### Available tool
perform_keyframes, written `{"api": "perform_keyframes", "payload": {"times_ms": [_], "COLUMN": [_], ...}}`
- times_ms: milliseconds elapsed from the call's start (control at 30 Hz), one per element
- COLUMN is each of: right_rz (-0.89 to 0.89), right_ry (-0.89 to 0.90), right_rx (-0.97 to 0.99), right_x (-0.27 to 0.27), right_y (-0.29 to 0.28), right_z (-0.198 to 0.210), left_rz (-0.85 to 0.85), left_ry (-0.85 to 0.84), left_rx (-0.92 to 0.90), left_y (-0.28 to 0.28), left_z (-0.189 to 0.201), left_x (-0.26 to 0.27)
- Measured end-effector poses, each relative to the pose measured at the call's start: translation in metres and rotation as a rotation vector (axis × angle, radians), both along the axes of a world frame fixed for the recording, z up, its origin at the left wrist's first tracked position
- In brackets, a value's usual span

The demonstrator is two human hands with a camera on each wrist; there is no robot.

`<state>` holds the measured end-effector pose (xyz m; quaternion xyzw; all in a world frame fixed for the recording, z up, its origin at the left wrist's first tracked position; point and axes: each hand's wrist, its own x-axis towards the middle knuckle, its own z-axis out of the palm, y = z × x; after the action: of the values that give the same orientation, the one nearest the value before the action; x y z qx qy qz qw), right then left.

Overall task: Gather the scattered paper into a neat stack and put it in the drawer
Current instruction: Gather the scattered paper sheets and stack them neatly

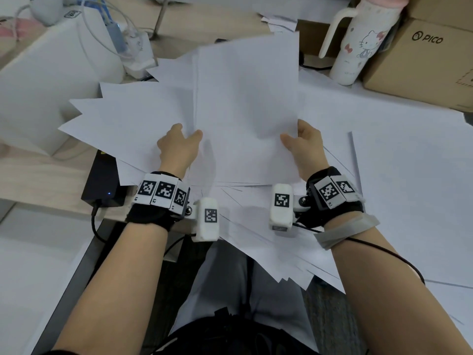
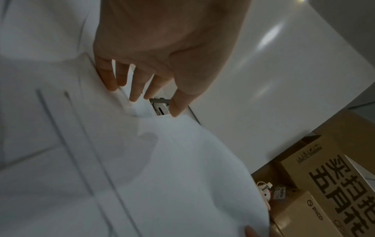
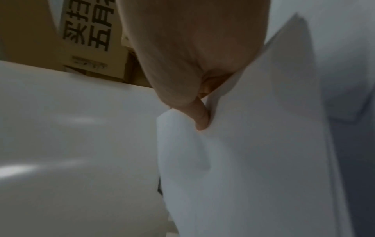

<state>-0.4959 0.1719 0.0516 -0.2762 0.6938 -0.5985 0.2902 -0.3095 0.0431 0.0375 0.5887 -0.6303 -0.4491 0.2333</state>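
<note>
Above the white desk surface [image 1: 409, 155], a fanned bundle of plain white paper sheets [image 1: 245, 103] is held off the desk between both hands. The left hand [image 1: 179, 147] grips the bundle's left edge, thumb on top and fingers [image 2: 134, 89] reaching beneath the sheets. The right hand [image 1: 304, 147] pinches the right edge between its thumb and the fingers [image 3: 201, 118] curled below. The sheets are not aligned: corners splay out to the left, and more loose sheets [image 1: 281, 252] lie on the desk under the wrists. The gathering step appears to be in hand, with squaring not yet done. The next move probably calls for tapping the bundle's edges on the desk to align them, then collecting the remaining sheets. No drawer is visible in any view. A white cartoon-printed bottle [image 1: 358, 42] and a brown cardboard box [image 1: 430, 60] stand near the far right.
</note>
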Motion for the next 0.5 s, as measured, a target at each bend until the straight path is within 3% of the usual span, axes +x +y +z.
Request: {"api": "perform_keyframes", "payload": {"times_ms": [100,233,300,500], "right_rz": [0.019,0.049,0.042,-0.003], "right_ry": [0.033,0.054,0.066,-0.063], "right_rx": [-0.140,-0.299,-0.329,-0.272], "right_x": [0.009,0.018,0.018,0.018], "right_y": [0.007,0.016,0.022,0.038], "right_z": [0.013,0.031,0.036,0.025], "left_rz": [0.033,0.160,0.131,0.045], "left_ry": [0.146,0.534,0.665,0.758], "left_rx": [-0.010,-0.172,-0.213,-0.094], "left_y": [0.001,0.015,0.023,0.050], "left_z": [0.007,0.030,0.043,0.049], "left_x": [-0.001,-0.003,-0.001,-0.003]}}
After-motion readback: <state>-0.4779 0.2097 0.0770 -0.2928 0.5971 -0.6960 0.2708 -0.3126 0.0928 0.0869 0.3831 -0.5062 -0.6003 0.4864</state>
